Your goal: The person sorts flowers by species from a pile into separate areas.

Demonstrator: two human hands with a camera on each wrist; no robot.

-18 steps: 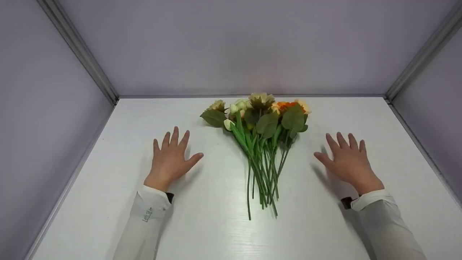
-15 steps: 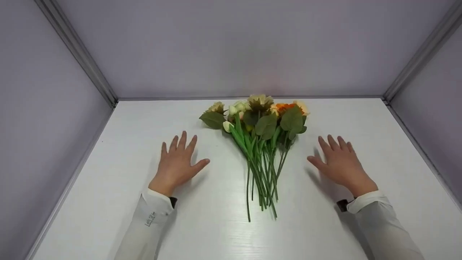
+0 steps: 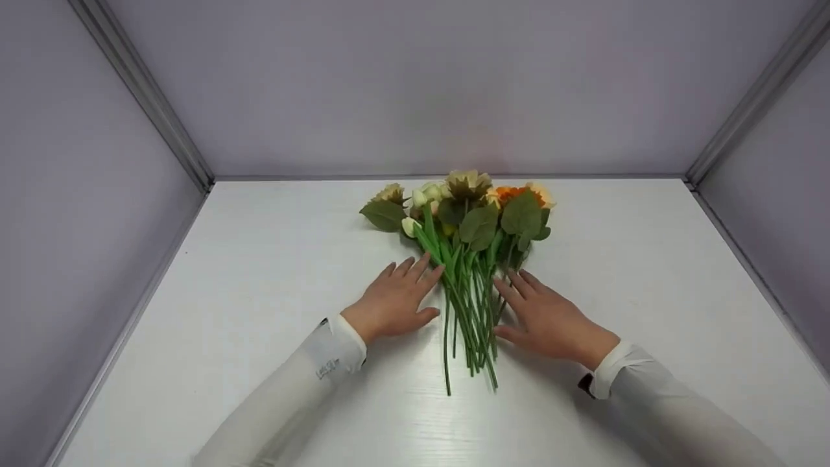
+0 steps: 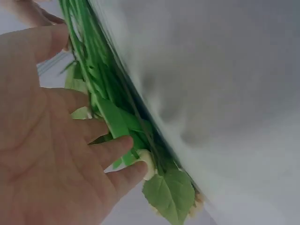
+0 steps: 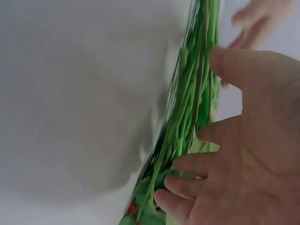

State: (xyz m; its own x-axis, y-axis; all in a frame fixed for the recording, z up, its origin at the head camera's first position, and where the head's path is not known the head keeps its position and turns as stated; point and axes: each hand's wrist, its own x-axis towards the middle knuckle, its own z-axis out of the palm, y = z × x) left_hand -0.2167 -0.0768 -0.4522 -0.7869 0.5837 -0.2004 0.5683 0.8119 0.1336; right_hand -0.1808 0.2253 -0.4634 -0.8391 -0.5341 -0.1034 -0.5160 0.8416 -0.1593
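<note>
A bunch of flowers (image 3: 478,227) lies on the white table, blooms toward the back and green stems (image 3: 476,324) toward the front. My left hand (image 3: 395,301) is at the left side of the stems, fingers spread and fairly straight, fingertips right at the leaves. From the other side my right hand (image 3: 548,318) reaches to the stems with its fingers extended. In the left wrist view, the left palm (image 4: 51,150) faces the green leaves and a cream tulip bud (image 4: 147,164). The right wrist view has the right palm (image 5: 253,150) facing the stems (image 5: 187,103).
The white table (image 3: 259,402) runs back to a pale grey wall (image 3: 415,84). Side panels (image 3: 71,214) with metal corner posts enclose it left and right. Orange blooms (image 3: 515,194) and broad dark leaves (image 3: 480,224) spread at the bunch's far end.
Both hands have moved inward from the two sides to the stems, the left hand going right and the right hand going left. The flowers lie nearly as before.
</note>
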